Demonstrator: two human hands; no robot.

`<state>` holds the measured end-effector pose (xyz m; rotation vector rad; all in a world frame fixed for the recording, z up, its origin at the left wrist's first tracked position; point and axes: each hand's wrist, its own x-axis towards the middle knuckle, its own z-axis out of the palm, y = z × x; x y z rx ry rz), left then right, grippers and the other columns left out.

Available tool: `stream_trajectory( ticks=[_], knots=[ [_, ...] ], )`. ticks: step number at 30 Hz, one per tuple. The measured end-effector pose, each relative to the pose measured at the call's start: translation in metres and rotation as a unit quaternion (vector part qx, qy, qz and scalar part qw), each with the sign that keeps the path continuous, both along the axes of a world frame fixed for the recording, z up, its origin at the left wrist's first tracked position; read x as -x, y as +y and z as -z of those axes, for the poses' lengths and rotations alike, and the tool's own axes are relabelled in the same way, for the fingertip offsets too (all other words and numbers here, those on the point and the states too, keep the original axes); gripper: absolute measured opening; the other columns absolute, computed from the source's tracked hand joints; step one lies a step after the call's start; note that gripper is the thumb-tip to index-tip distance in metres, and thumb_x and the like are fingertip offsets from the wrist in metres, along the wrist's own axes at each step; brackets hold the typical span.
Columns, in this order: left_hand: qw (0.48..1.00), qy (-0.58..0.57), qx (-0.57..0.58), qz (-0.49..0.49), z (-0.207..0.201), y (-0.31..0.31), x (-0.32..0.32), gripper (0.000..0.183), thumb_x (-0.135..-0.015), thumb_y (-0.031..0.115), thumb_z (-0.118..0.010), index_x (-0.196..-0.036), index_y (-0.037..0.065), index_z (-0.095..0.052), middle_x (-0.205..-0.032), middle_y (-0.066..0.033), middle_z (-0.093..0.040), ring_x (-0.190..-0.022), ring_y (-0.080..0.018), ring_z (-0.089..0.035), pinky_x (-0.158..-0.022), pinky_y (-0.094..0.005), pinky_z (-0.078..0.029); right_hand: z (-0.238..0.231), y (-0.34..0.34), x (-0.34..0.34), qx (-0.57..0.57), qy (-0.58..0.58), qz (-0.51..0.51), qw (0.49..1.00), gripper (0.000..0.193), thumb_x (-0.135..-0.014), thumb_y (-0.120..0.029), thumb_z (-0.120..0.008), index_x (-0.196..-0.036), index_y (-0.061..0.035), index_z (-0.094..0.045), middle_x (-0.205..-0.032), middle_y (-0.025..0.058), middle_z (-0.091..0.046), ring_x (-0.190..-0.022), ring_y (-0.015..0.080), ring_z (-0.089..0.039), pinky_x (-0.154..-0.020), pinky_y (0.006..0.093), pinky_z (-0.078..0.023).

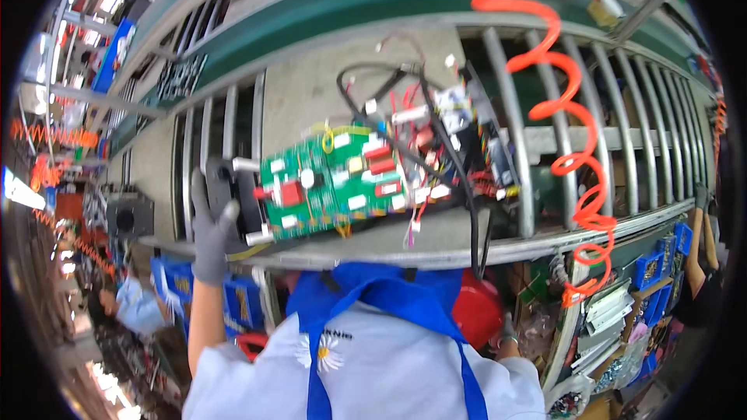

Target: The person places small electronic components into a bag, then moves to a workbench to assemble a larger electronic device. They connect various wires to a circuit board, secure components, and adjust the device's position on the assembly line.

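Note:
An electrical unit lies on a grey board on the roller line, its large green circuit board (331,183) facing up with red and white parts on it. My left hand (212,233), in a grey glove, is at the unit's left end, thumb and fingers on either side of a black end panel (245,201). The unit's right half is a tangle of wires and modules (436,128), with a thick black cable (464,179) looping over it. Low beside my right side, my right hand (508,330) is mostly hidden near a red round object (476,307); its fingers cannot be made out.
Metal rollers (564,132) run on both sides of the board. An orange coiled hose (572,109) hangs over the right rollers. A green belt (311,19) crosses behind. Blue bins (650,268) and another person's arm (700,233) are at the right. A black box (131,218) stands left.

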<state>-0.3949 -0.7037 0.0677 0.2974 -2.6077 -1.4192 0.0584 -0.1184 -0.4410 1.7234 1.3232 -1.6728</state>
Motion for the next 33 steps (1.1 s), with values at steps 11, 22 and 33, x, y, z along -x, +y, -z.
stream_trajectory(
  ticks=[11,22,33],
  knots=[
    [0.962,-0.033,0.269,-0.018,-0.002,-0.013,-0.003,0.082,-0.084,0.010,-0.070,-0.153,0.007,-0.025,-0.139,-0.0208,-0.051,-0.125,-0.0284,-0.053,-0.104,-0.0367,-0.042,-0.003,-0.084,-0.003,-0.063,-0.045,-0.085,0.993,0.112,-0.074,-0.075,-0.062,-0.152,-0.0090,-0.016,-0.149,0.0214,-0.031,-0.127,0.0406,-0.042,-0.090,0.0534,-0.050],
    [0.912,-0.023,0.408,-0.035,-0.009,-0.002,-0.010,0.083,-0.082,0.025,-0.073,-0.148,-0.001,-0.030,-0.143,-0.0261,-0.044,-0.130,-0.0366,-0.046,-0.108,-0.0425,-0.036,-0.048,-0.015,0.096,0.018,-0.064,-0.270,0.961,0.071,-0.083,-0.054,-0.063,-0.129,-0.0040,-0.041,-0.119,0.0127,-0.048,-0.105,0.0272,-0.052,-0.083,0.0409,-0.049],
    [0.954,0.060,0.285,0.076,0.014,-0.030,-0.008,0.061,-0.091,0.020,-0.064,-0.145,0.002,-0.042,-0.139,-0.0123,-0.052,-0.125,-0.0194,-0.050,-0.106,-0.0329,-0.038,-0.140,-0.013,0.152,0.004,0.140,-0.392,0.909,0.037,-0.092,-0.033,-0.064,-0.106,0.0010,-0.065,-0.089,0.0041,-0.066,-0.083,0.0139,-0.061,-0.075,0.0284,-0.049]
  ],
)
